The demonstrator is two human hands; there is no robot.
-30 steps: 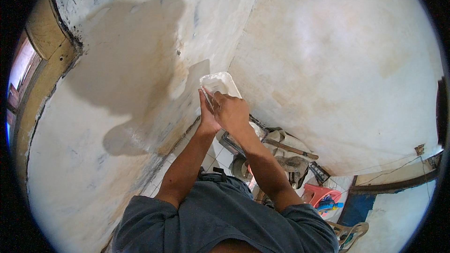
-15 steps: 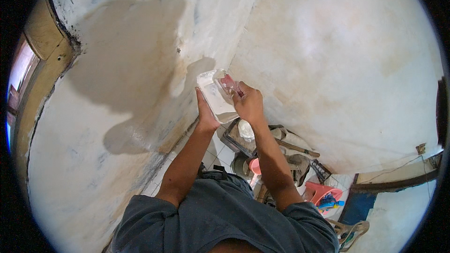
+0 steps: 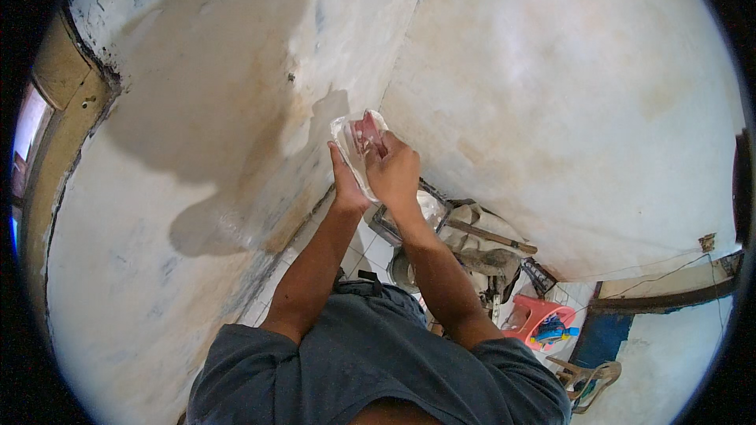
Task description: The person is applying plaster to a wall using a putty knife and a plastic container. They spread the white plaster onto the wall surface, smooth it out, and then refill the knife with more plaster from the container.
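Observation:
In front of me, near the wall corner, my left hand point(image 3: 346, 182) supports a shallow white rectangular tray point(image 3: 339, 127) from its left side and underneath. White paste coats the tray's inside and rim. My right hand point(image 3: 395, 171) is closed round a reddish, paste-smeared scraper point(image 3: 367, 132), whose flat blade lies over the tray. The blade's lower edge and most of the right fingers are hidden, so I cannot tell how firmly it touches the paste.
Patchy off-white walls point(image 3: 520, 110) meet just beyond my hands. Below, on white floor tiles, stand a dark crate point(image 3: 386, 228), a grey bucket point(image 3: 400, 269) and crumpled sacks with a wooden handle point(image 3: 492, 236). Farther right sits a pink plastic stool point(image 3: 529, 311) with blue items.
My right hand and the scraper have moved left across the tray, from its right side towards its middle. The tray appears narrower and more tilted. The pink dipper below is no longer visible.

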